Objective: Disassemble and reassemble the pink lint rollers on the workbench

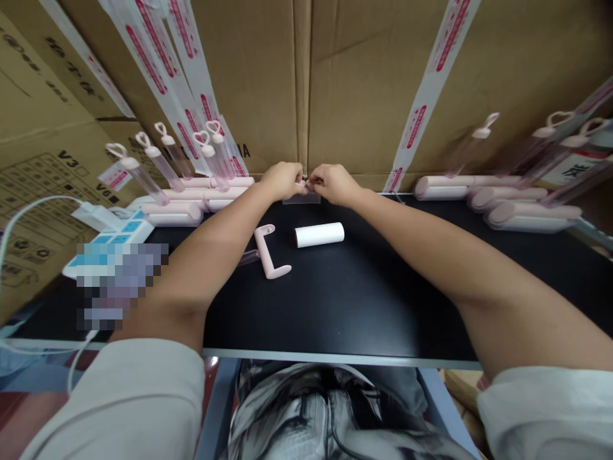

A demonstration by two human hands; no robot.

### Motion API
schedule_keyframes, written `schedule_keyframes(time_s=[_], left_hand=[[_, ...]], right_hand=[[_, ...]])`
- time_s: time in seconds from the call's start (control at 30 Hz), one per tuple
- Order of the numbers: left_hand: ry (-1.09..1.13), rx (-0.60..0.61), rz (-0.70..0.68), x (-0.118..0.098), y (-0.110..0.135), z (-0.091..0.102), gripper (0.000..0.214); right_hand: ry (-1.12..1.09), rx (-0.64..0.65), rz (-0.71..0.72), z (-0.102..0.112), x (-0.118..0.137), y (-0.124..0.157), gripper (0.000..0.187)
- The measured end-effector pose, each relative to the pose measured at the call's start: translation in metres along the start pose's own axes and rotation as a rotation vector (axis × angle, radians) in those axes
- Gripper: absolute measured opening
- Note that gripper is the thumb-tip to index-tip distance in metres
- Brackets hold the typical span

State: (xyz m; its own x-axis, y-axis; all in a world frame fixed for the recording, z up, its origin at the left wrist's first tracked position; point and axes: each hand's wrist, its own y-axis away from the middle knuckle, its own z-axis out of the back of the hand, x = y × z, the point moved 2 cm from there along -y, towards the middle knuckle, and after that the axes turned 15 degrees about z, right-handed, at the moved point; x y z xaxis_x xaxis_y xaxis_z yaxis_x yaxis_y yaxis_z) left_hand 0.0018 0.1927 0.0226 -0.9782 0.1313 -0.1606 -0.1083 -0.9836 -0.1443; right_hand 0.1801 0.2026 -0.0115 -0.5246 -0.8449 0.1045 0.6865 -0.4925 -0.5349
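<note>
My left hand [282,180] and my right hand [332,183] meet at the far edge of the black table [364,300], fingers curled together on a small pink part between them. Just below the hands a clear plastic piece [301,199] hangs or rests; I cannot tell if it is held. A pink roller handle frame [269,252] lies on the table under my left forearm. Beside it lies a white paper roll [319,234].
Several finished pink lint rollers with clear heart-topped handles lean at the back left [179,204] and back right [517,207]. Taped cardboard boxes [364,83] wall off the rear. A white power strip [100,214] and a blue-white item [117,239] sit at left.
</note>
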Motion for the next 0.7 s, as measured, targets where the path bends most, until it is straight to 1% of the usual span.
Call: schedule_keyframes(time_s=[0.13, 0.23, 0.37, 0.47, 0.53, 0.57, 0.6, 0.7], left_hand=[[-0.003, -0.010, 0.014, -0.002, 0.002, 0.000, 0.040], [0.000, -0.005, 0.016, -0.002, 0.003, 0.000, 0.040], [0.014, 0.015, 0.007, -0.002, 0.008, 0.006, 0.042], [0.032, -0.051, -0.010, -0.008, 0.024, 0.018, 0.038], [0.051, -0.107, -0.050, -0.018, 0.042, 0.024, 0.031], [0.060, -0.102, -0.089, -0.024, 0.053, 0.025, 0.031], [0.067, -0.066, -0.140, -0.032, 0.064, 0.024, 0.034], [0.044, 0.161, -0.334, -0.053, 0.095, 0.014, 0.051]], right_hand=[[-0.010, -0.017, 0.016, 0.000, -0.002, 0.002, 0.015], [-0.029, -0.029, 0.013, 0.000, -0.003, 0.001, 0.013], [-0.048, -0.042, -0.001, -0.001, -0.003, 0.000, 0.012], [-0.051, -0.061, -0.007, 0.002, -0.004, 0.004, 0.011], [-0.059, -0.106, -0.024, 0.005, -0.005, 0.011, 0.012], [-0.068, -0.136, -0.035, 0.007, -0.005, 0.015, 0.013], [-0.080, -0.167, -0.047, 0.009, -0.006, 0.020, 0.016], [-0.120, -0.247, -0.098, 0.010, -0.006, 0.036, 0.023]])
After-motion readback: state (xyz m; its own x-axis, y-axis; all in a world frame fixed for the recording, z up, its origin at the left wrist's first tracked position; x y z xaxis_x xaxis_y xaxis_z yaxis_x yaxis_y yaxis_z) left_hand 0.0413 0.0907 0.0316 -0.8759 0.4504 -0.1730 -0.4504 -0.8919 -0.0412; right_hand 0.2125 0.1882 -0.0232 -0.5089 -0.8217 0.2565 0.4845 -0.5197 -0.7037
